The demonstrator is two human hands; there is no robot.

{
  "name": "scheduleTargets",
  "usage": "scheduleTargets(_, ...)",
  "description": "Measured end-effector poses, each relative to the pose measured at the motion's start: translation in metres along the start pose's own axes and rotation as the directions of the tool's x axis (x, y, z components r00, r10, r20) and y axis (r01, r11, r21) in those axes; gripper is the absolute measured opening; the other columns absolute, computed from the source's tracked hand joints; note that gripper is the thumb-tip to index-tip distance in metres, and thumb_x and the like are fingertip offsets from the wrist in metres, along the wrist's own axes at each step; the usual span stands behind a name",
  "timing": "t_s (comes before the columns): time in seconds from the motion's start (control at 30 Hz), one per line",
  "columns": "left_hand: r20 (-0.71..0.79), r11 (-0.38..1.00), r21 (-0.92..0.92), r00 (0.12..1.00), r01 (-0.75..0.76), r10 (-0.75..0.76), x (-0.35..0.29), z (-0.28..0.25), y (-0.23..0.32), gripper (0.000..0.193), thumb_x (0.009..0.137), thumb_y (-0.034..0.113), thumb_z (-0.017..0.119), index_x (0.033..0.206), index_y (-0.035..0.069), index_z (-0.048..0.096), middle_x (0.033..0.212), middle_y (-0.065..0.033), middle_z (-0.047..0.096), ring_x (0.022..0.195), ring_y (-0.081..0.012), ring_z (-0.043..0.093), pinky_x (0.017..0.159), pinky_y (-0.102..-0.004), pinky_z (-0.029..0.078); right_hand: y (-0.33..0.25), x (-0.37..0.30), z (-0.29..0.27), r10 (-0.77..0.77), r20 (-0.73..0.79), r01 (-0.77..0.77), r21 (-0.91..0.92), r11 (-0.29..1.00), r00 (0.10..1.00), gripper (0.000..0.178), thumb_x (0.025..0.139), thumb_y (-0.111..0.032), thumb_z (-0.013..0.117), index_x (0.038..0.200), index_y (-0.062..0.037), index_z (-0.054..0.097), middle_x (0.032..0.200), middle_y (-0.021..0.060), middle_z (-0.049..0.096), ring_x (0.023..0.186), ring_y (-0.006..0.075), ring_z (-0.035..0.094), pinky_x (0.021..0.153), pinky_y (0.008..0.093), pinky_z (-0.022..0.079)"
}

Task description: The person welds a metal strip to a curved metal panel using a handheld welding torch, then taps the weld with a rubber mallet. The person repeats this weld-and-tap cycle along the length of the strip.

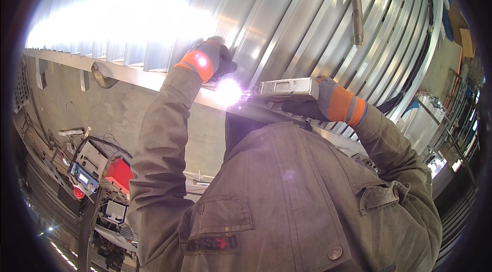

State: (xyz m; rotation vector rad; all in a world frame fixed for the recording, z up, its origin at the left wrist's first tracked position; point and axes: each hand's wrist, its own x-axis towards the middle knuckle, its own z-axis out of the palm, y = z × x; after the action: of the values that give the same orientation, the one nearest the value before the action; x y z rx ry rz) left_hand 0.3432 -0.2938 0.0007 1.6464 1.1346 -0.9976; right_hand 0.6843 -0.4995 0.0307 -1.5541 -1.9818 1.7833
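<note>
My right hand [335,100], in a grey and orange glove, is closed around a boxy silver hand-held welding gun [289,89]. The gun's tip points left into a brilliant white-violet glow [228,92] at the front edge of a ribbed metal panel [287,21]. Just above that glow, my left hand [211,62], gloved alike, rests on the panel's edge with curled fingers. Whatever those fingers may hold is hidden. Below the ribs runs a pale metal rail [125,75]. Glare washes out the panel's left part and the spot at the gun's tip.
On the panel at the upper right lies a grey-shafted tool with an orange end [354,5]. A curved metal piece [104,76] hangs at the rail. Lower left stand a control unit with a small screen [84,177] and a red box [119,174]. Dark cable [423,51] follows the panel's right side.
</note>
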Motion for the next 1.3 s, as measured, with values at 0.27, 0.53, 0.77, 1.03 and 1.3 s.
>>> scheduleTargets(0.27,0.038,1.0,0.004,0.999,0.021,-0.021,0.002,0.001,-0.003,0.038,0.099,0.047,0.076,0.101,0.01,0.082,0.082,-0.0049,0.077,0.071,-0.0213,0.071,0.073,-0.0424,0.059,-0.038,0.005,-0.02,-0.009,0.039,0.016,-0.183,0.983,0.999,0.035,0.104,-0.031,0.08,0.135,-0.0143,0.079,0.119,0.0109,0.082,0.101,0.0251,0.077,0.095,0.0388,0.054)
scheduleTargets(0.53,0.023,0.997,-0.076,1.0,0.008,-0.006,0.003,0.004,-0.008,0.037,0.096,0.047,0.075,0.094,0.01,0.081,0.079,-0.0055,0.077,0.072,-0.0237,0.073,0.076,-0.0435,0.061,-0.089,0.015,-0.043,0.024,0.094,-0.043,0.207,0.977,0.995,0.037,0.103,-0.017,0.083,0.137,-0.0052,0.076,0.114,0.0107,0.083,0.097,0.0147,0.076,0.087,0.0344,0.062)
scheduleTargets(0.77,-0.038,0.978,-0.205,0.999,-0.04,0.033,-0.002,0.005,-0.009,0.035,0.095,0.043,0.076,0.088,0.009,0.08,0.075,-0.0056,0.077,0.069,-0.0233,0.073,0.075,-0.0418,0.061,-0.112,0.017,-0.054,0.13,0.182,-0.17,0.222,0.96,0.975,0.037,0.105,-0.036,0.08,0.134,-0.0133,0.079,0.119,0.0119,0.083,0.107,0.026,0.08,0.097,0.0372,0.061)
scheduleTargets(1.03,0.049,0.997,-0.079,0.999,0.007,-0.004,-0.004,-0.005,0.0,0.037,0.099,0.046,0.074,0.09,0.011,0.079,0.073,-0.0031,0.075,0.066,-0.0193,0.071,0.07,-0.0398,0.059,-0.096,0.02,-0.043,0.038,0.121,-0.025,-0.111,0.993,0.992,0.035,0.105,-0.032,0.082,0.133,-0.0113,0.08,0.102,0.0084,0.083,0.083,0.0182,0.075,0.079,0.034,0.06)
scheduleTargets(1.3,-0.017,0.997,-0.073,1.0,-0.003,0.002,0.0,0.005,-0.003,0.037,0.098,0.046,0.073,0.085,0.012,0.08,0.075,-0.0035,0.078,0.068,-0.0226,0.073,0.075,-0.0416,0.062,-0.109,0.023,-0.046,0.121,0.146,-0.068,-0.324,0.944,0.982,0.021,0.09,-0.017,0.074,0.106,-0.0034,0.079,0.099,0.0194,0.079,0.098,0.039,0.075,0.091,0.0444,0.06)
